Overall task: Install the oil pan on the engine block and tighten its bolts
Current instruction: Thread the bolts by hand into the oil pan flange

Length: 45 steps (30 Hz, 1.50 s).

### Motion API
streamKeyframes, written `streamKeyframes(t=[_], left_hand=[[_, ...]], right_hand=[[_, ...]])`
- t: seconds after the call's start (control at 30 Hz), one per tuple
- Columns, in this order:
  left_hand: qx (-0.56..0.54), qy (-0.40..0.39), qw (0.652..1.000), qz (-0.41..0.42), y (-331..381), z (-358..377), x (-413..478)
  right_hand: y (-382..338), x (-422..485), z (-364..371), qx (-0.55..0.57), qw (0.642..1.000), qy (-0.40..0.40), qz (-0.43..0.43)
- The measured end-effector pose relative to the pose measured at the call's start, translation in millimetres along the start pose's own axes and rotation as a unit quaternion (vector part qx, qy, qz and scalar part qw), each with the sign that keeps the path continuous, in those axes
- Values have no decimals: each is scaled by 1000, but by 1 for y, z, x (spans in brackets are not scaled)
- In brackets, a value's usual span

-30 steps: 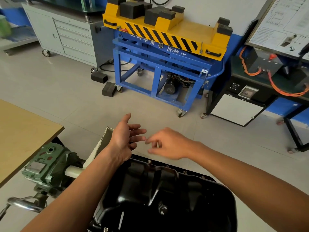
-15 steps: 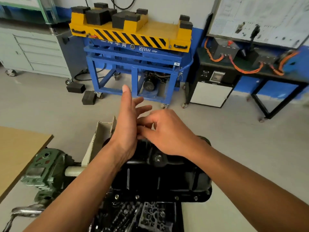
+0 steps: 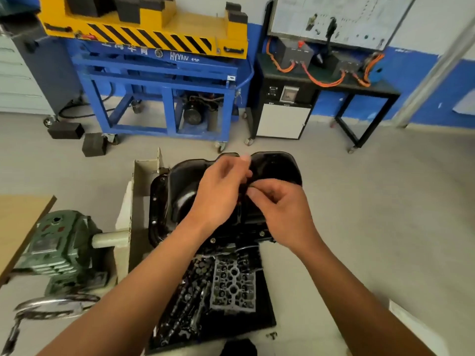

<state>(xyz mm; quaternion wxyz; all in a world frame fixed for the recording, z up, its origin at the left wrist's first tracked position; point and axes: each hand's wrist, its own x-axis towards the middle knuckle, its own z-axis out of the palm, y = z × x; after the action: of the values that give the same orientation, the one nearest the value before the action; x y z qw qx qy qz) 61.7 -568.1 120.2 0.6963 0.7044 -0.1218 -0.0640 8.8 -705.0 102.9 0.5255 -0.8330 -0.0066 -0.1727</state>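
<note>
The black oil pan (image 3: 185, 191) lies sump-up on the engine block (image 3: 231, 286), and several bolt heads show along its flange. Both hands hover over the middle of the pan. My left hand (image 3: 218, 194) turns its back to the camera with the fingers curled; what lies in its palm is hidden. My right hand (image 3: 282, 211) meets it fingertip to fingertip and pinches a small dark part (image 3: 247, 187), too blurred to name.
A green gearbox (image 3: 59, 242) with a chrome hand wheel (image 3: 51, 304) holds the engine stand at left, beside a wooden table (image 3: 18, 222). Beyond the pan stand a blue and yellow lift cart (image 3: 164, 80), foam blocks (image 3: 93, 143) and a black bench (image 3: 321, 83).
The view has tilted down, showing more of the engine. My left hand went from open palm to curled fingers, and my right fingertips closed in against it.
</note>
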Motion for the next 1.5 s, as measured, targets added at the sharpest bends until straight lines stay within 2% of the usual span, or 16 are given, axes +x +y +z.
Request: streamKeyframes(t=[0.03, 0.07, 0.13, 0.23, 0.3, 0.47, 0.6, 0.73, 1.03, 1.5], left_hand=[[83, 39, 994, 59, -7, -4, 4], [173, 79, 974, 121, -14, -8, 9], [327, 124, 915, 200, -30, -18, 17], [495, 120, 842, 177, -53, -31, 27], [537, 115, 820, 160, -61, -31, 29], [543, 131, 812, 170, -65, -30, 33], [552, 132, 805, 174, -67, -30, 33], [549, 123, 807, 179, -68, -31, 34], [504, 19, 833, 228, -65, -64, 39], [492, 55, 835, 242, -70, -60, 36]], right_hand=[[11, -9, 3, 6, 999, 48, -3], [24, -19, 10, -4, 997, 78, -6], [56, -41, 28, -62, 995, 84, -4], [94, -60, 54, -126, 990, 54, 16], [108, -60, 64, -149, 987, 49, 22], [116, -57, 76, -208, 976, 53, 36], [114, -57, 75, -203, 976, 75, 36], [114, -58, 74, -210, 975, 59, 37], [111, -46, 69, -217, 971, 44, 94], [109, -51, 77, -206, 963, 89, 152]])
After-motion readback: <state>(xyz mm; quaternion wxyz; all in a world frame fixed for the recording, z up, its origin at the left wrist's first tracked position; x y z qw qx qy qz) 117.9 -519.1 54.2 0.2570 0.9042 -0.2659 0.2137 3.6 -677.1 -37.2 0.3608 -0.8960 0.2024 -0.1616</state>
